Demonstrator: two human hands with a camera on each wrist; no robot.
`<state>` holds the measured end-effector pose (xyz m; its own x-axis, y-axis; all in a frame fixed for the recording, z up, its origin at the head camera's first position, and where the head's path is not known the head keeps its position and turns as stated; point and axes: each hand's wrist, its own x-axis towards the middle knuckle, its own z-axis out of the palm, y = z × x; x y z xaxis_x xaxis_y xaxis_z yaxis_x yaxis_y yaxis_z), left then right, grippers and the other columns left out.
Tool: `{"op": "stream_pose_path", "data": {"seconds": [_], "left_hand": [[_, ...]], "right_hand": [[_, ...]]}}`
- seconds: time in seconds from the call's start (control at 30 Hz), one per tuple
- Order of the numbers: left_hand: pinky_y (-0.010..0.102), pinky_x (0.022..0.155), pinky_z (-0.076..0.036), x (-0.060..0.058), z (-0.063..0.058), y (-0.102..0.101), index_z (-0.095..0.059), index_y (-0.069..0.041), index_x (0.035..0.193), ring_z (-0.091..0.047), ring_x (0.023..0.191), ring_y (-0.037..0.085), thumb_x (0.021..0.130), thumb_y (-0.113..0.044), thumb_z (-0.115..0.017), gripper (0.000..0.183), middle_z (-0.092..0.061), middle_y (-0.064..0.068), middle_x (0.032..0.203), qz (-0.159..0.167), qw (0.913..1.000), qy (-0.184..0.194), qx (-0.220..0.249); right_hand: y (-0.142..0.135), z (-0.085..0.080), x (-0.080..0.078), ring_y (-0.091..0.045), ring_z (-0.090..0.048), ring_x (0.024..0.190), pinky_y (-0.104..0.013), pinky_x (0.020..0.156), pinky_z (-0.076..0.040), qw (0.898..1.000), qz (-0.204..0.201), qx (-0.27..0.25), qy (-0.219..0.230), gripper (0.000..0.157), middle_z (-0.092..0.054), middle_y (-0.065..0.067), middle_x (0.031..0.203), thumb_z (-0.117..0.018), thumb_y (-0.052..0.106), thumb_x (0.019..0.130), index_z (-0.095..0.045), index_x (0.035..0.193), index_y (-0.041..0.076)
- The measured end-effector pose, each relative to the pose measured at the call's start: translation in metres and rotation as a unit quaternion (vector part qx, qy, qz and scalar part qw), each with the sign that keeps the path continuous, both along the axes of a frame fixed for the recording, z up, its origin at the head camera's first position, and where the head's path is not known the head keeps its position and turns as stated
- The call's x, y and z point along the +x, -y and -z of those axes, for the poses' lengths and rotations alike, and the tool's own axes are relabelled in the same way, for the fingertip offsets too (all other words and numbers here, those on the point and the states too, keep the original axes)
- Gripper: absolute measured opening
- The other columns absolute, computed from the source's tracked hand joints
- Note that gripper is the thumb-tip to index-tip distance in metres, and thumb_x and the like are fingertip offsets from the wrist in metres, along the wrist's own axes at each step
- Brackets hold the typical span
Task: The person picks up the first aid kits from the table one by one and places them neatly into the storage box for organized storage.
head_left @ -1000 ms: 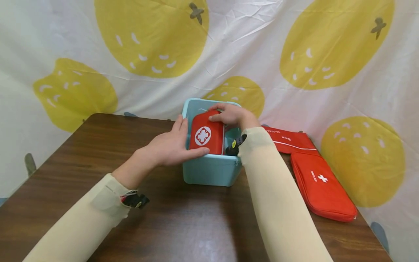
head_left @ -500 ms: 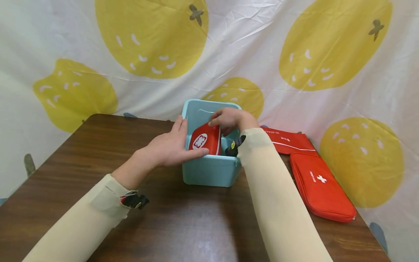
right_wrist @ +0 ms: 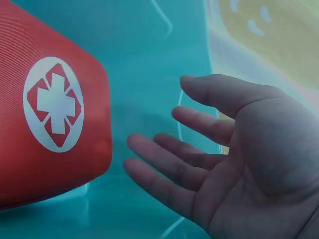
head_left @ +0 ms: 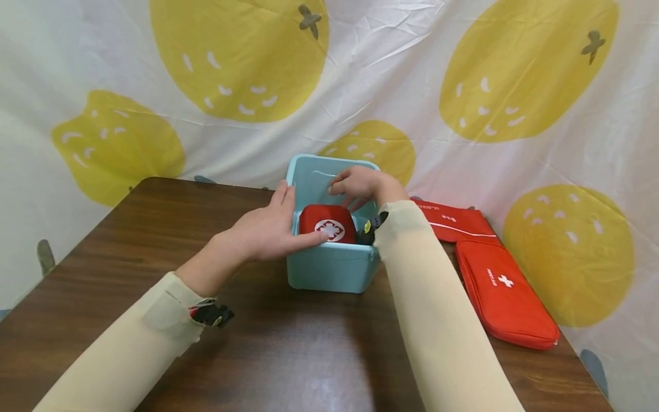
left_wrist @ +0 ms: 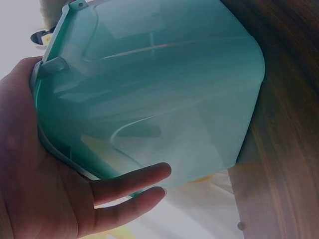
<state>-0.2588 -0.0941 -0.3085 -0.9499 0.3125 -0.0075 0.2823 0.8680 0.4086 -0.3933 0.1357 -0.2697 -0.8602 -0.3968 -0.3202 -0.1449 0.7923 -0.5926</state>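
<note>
The lower frame is filled by a wood-grain table (head_left: 257, 355), the top by fruit-printed fabric (head_left: 386, 68). At centre, a red case (head_left: 321, 215) is contained in a blue bin (head_left: 329, 274), touched by the straight-fingered left hand (head_left: 268, 228); nothing is held by the loosely spread right hand (head_left: 360, 183).

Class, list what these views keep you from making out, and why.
Head: lower part of the red case, behind the front wall of the teal bin.
Head: left end of the flat red pouch, behind the right sleeve; its print is too small to read.
Left wrist: the red case, hidden by the bin wall.
Right wrist: the case's left side, cut off by the frame edge.
</note>
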Motion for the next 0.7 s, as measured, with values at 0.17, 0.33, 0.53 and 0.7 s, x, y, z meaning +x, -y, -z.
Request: {"op": "stream_pose_path", "data": {"seconds": [0.17, 0.33, 0.53, 0.7], "left_hand": [[0.053, 0.106, -0.059, 0.000, 0.001, -0.001, 0.001, -0.004, 0.176, -0.065, 0.136, 0.042, 0.090, -0.091, -0.053, 0.133, 0.003, 0.015, 0.186, 0.004, 1.0000, -0.003, 0.003], [0.052, 0.104, -0.060, -0.001, 0.001, -0.002, 0.000, -0.004, 0.176, -0.066, 0.134, 0.041, 0.090, -0.090, -0.053, 0.133, 0.002, 0.014, 0.186, 0.005, 1.0000, -0.005, 0.005], [0.051, 0.103, -0.060, -0.001, 0.003, -0.004, -0.001, -0.004, 0.176, -0.067, 0.133, 0.041, 0.089, -0.092, -0.053, 0.134, 0.001, 0.014, 0.186, 0.006, 0.9999, -0.006, 0.007], [0.052, 0.103, -0.061, 0.000, 0.005, -0.004, -0.001, -0.004, 0.176, -0.066, 0.134, 0.040, 0.089, -0.092, -0.054, 0.134, 0.000, 0.014, 0.186, 0.008, 0.9999, -0.007, 0.007]], "right_hand": [[-0.001, -0.003, 0.000, -0.035, -0.070, 0.132, -0.048, 0.111, -0.059, 0.999, 0.013, -0.045, -0.021, 0.052, -0.058, -0.017, 0.159, -0.060, 0.031, 0.113, -0.055, 0.159, 0.008], [-0.003, -0.006, -0.001, -0.034, -0.072, 0.128, -0.049, 0.110, -0.060, 0.994, 0.027, -0.098, -0.041, 0.049, -0.059, -0.018, 0.157, -0.061, 0.030, 0.113, -0.057, 0.156, 0.007], [-0.004, -0.013, 0.004, -0.039, -0.070, 0.130, -0.050, 0.109, -0.060, 0.985, 0.030, -0.164, -0.046, 0.050, -0.058, -0.019, 0.158, -0.060, 0.028, 0.113, -0.055, 0.157, 0.004], [-0.006, -0.023, 0.011, -0.044, -0.068, 0.133, -0.045, 0.102, -0.063, 0.974, 0.031, -0.222, -0.042, 0.050, -0.058, -0.019, 0.158, -0.061, 0.027, 0.113, -0.055, 0.158, 0.004]]}}
